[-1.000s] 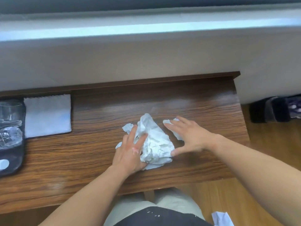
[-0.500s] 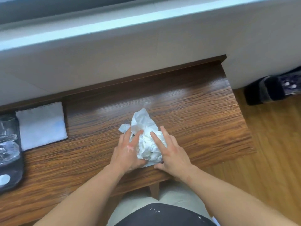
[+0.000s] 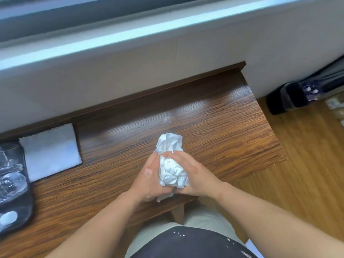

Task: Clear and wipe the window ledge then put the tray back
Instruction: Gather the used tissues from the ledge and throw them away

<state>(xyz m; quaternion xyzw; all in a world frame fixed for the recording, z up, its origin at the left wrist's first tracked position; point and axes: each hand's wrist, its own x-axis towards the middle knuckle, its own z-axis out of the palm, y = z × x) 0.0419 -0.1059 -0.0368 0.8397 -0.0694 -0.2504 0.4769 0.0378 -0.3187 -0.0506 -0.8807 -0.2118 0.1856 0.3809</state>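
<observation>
A crumpled white paper towel (image 3: 171,164) is bunched between both hands over the near edge of the wooden table (image 3: 214,127). My left hand (image 3: 149,179) cups its left side and my right hand (image 3: 193,175) presses its right side. One loose end of the paper sticks up beyond my fingers. A dark tray (image 3: 16,205) with clear glasses on it sits at the table's left edge. The pale window ledge (image 3: 111,40) runs across the top, above the white wall.
A folded white cloth (image 3: 50,151) lies beside the tray, near the table's back rim. On the wooden floor at the right stands a dark bag (image 3: 297,95). The table's right edge drops off to the floor.
Both hands have closed in from either side and gathered the spread paper into one bunch, lifted near the front edge. The view has tilted and shifted left.
</observation>
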